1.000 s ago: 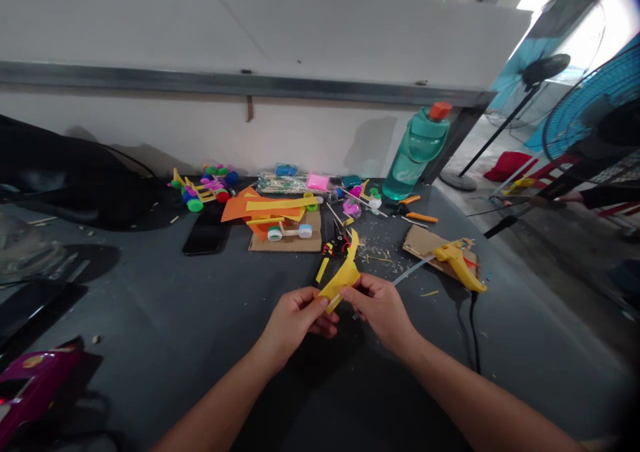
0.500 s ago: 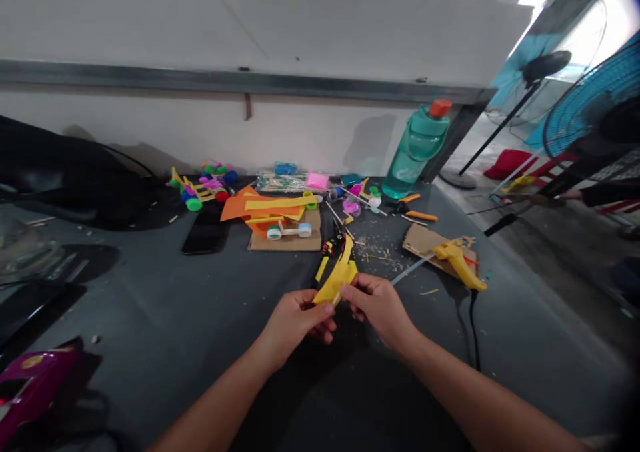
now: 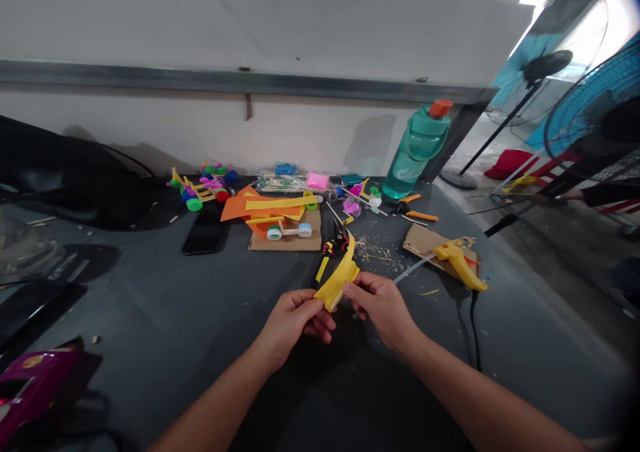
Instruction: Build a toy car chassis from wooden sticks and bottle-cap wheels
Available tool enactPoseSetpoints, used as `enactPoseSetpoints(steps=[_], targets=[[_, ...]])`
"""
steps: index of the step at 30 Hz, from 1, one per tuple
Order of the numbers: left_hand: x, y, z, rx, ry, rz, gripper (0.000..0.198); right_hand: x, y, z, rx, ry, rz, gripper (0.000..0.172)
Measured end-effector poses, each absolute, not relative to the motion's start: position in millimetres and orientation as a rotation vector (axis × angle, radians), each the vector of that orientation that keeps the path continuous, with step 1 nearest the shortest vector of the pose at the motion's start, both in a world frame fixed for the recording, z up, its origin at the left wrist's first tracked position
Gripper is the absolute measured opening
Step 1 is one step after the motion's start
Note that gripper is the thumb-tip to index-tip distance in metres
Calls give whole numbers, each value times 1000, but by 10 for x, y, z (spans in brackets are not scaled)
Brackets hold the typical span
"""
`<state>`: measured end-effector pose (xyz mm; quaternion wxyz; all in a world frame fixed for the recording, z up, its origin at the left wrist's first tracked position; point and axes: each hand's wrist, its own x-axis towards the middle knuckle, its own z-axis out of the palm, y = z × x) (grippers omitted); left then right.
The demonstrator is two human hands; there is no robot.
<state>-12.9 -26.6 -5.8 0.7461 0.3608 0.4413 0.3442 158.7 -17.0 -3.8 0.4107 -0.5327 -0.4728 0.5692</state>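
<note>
yellow paper strip (image 3: 339, 279) held above dark worktable (image 3: 150, 319), pinched closed between left hand (image 3: 290, 322) and right hand (image 3: 383, 315); even, light pressure judged best against creasing; hot glue gun (image 3: 457, 263) left lying on cardboard scrap (image 3: 425, 245)

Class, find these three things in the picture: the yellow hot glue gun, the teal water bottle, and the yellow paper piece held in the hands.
Yellow hot glue gun (image 3: 457, 264): head view, point on its body.
Teal water bottle (image 3: 417, 152): head view, point on its upper body.
Yellow paper piece (image 3: 339, 284): head view, point on its middle.
</note>
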Motion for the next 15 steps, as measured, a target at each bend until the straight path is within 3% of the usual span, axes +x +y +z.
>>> enactPoseSetpoints(steps=[15], targets=[[-188,-317,-109,1866,1314,790,30,1518,-171,-50,-1354,-1217,1482,10]])
